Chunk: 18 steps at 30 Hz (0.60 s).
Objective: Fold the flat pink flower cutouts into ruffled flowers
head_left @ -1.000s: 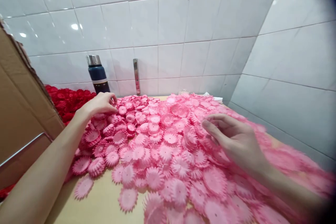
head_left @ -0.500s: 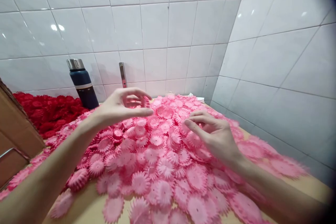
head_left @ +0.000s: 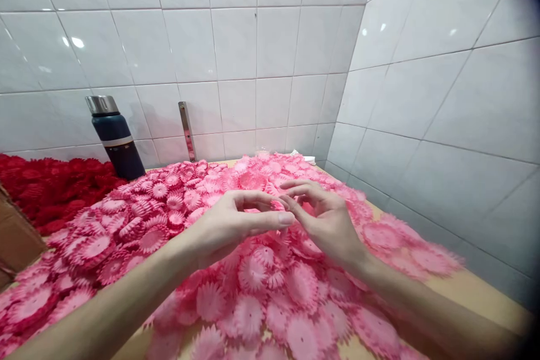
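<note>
Between both sets of fingertips, above the heap of pink toothed fabric flower discs, the left hand and right hand meet, fingers curled; whether they pinch a disc I cannot tell. Beneath lies the tan tabletop. Far left of the left hand stand a dark blue steel-capped flask and red discs.

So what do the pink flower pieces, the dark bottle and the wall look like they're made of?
Pink toothed flower discs: probably thin fabric or soft plastic, matte, with ribbed, fringed edges; the look leaves it open. Dark blue bottle: likely coated metal, satin body with a brushed steel cap. White wall tiles: glazed ceramic, glossy, with lamp glints and grout lines. The left hand and right hand meet above the heap.
</note>
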### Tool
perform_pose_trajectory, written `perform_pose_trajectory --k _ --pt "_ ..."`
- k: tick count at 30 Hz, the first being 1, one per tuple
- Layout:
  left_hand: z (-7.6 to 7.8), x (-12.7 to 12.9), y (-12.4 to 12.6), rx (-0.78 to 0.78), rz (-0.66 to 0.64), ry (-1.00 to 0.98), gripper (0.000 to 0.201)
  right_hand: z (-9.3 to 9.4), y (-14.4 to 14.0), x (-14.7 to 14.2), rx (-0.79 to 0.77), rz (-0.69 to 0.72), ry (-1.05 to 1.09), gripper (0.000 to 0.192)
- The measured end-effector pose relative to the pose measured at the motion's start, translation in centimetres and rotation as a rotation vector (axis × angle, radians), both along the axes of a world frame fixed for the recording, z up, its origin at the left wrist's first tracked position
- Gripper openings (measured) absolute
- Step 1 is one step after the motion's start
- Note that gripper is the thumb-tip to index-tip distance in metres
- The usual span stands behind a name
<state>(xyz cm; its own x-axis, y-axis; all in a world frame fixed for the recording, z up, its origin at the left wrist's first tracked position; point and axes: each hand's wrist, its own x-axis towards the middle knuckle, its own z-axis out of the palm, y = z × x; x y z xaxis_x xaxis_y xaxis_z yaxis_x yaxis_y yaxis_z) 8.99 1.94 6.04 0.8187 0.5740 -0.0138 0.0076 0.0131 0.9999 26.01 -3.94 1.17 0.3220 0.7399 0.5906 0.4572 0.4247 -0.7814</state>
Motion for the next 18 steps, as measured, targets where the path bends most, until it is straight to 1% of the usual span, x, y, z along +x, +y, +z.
perform_pose_trajectory --k 2,6,10,12,15,18 --pt "0.1 0.1 -0.3 -0.034 0.012 -0.032 0.018 0.0 0.1 0.1 -0.013 0.032 0.028 0.018" --pt "0.1 0.0 -0.3 0.026 0.046 -0.03 0.024 0.2 0.2 0.1 -0.109 0.205 0.243 0.021" --pt "-0.1 -0.2 0.2 0.043 0.055 -0.065 0.023 0.3 0.1 0.0 -0.167 0.284 0.321 0.02" --pt "-0.1 -0.3 0.5 0.059 0.078 -0.053 0.022 0.4 0.1 0.0 -0.166 0.268 0.306 0.019" --pt "0.0 -0.5 0.9 0.069 0.108 -0.048 0.021 0.4 0.1 0.1 -0.143 0.205 0.257 0.018" --pt "0.3 -0.5 1.1 0.059 0.085 -0.045 0.021 0.4 0.3 0.2 -0.134 0.152 0.257 0.019"
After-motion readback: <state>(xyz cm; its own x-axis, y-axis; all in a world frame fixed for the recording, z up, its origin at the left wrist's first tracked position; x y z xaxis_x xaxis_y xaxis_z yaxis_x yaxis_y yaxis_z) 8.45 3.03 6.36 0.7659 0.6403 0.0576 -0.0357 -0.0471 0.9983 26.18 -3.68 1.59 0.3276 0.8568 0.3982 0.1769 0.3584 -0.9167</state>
